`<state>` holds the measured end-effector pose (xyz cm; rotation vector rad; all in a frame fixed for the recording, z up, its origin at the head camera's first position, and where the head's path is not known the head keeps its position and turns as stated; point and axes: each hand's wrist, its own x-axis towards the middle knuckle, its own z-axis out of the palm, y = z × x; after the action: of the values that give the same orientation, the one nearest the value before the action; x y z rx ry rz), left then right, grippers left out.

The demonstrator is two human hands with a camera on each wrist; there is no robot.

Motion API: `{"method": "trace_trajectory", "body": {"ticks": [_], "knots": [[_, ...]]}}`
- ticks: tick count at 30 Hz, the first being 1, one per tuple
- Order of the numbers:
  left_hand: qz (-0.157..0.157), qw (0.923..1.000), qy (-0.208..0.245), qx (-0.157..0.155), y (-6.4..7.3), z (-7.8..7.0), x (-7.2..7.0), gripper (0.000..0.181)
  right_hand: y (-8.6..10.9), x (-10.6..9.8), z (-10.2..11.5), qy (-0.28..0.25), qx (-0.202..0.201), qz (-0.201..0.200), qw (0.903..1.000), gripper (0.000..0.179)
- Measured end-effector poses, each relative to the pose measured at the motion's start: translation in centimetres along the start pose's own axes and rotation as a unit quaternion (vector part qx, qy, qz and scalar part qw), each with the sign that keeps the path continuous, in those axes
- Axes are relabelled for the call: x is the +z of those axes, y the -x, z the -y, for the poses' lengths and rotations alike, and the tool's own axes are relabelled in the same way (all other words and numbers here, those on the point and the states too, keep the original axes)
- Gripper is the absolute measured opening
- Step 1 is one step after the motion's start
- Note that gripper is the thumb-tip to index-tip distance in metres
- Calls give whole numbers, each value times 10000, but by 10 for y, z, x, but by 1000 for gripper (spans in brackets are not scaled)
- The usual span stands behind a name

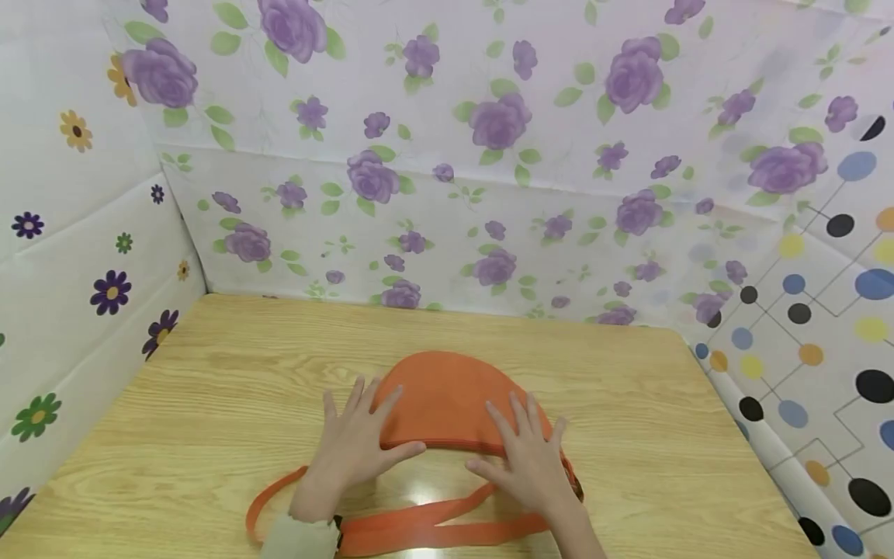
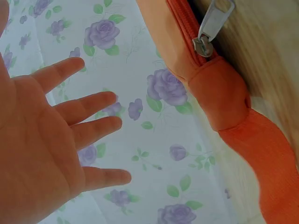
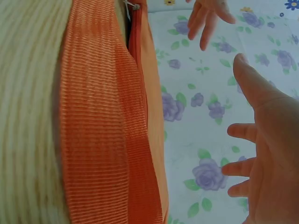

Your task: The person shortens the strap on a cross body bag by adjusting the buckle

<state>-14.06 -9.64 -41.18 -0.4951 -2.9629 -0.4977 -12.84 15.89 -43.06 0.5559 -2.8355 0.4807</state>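
Observation:
An orange waist bag [image 1: 447,396] lies on the wooden table, its curved edge away from me and its straight zipped edge towards me. Over the bag's left end is my left hand [image 1: 356,446], fingers straight and spread. My right hand [image 1: 527,462] is likewise spread over its right end. Both wrist views show a gap between palm and bag, with nothing held. A metal zipper pull [image 2: 215,21] sits at one end of the red-orange zipper. The webbing strap [image 1: 405,528] loops on the near side, passing partly behind both wrists.
The wooden table [image 1: 265,349] meets a purple-flowered sheet [image 1: 433,210] at the back. A daisy-print sheet [image 1: 77,256] stands along the left, and a dotted sheet [image 1: 810,388] along the right. Beside the left cuff is a dark buckle [image 1: 339,532].

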Motion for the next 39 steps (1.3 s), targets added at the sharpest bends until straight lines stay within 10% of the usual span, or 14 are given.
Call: {"method": "trace_trajectory", "body": {"ticks": [39], "knots": [[-507, 9947, 819, 346, 55, 33, -16, 65, 5, 10, 19, -1652, -810, 487, 9817, 64]]}}
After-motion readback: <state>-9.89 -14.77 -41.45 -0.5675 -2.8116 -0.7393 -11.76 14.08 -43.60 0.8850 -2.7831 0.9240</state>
